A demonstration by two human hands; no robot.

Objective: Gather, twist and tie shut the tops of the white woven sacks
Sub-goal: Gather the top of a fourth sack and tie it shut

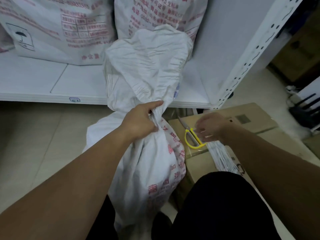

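Note:
A white woven sack (152,163) with red print stands on the floor between my knees. My left hand (141,121) grips its gathered, twisted neck, and the loose top (147,66) flares up above my fist. My right hand (210,129) hovers blurred over a bundle of white strings (223,158) lying on a cardboard box, fingers spread downward near the strings' upper end. Whether it touches a string I cannot tell.
Yellow-handled scissors (191,135) lie on the cardboard box (245,118) right of the sack. Two more printed sacks (57,28) sit on a low white shelf (52,97) ahead. A white perforated rack post (251,54) rises at the right. Tiled floor lies to the left.

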